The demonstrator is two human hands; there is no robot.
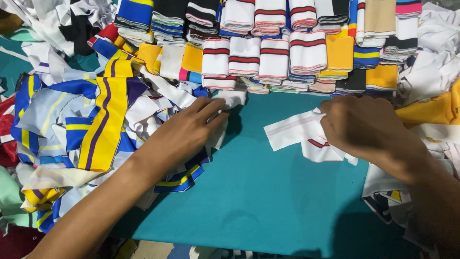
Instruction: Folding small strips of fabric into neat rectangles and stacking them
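Observation:
My right hand (369, 127) is closed on a small bundle of white knit strips with thin red stripes (294, 132), which lies on the teal cloth (258, 192). My left hand (189, 129) reaches to the left and its fingertips pinch a white fabric piece (232, 98) at the edge of a loose heap of scraps. Both forearms come in from the bottom of the view.
A jumbled heap of blue, yellow, purple and white scraps (96, 124) fills the left side. Folded stacks of white ribbing with red and black stripes (261, 55), plus yellow and blue ones, line the back. More white and yellow pieces (433, 110) pile up at the right.

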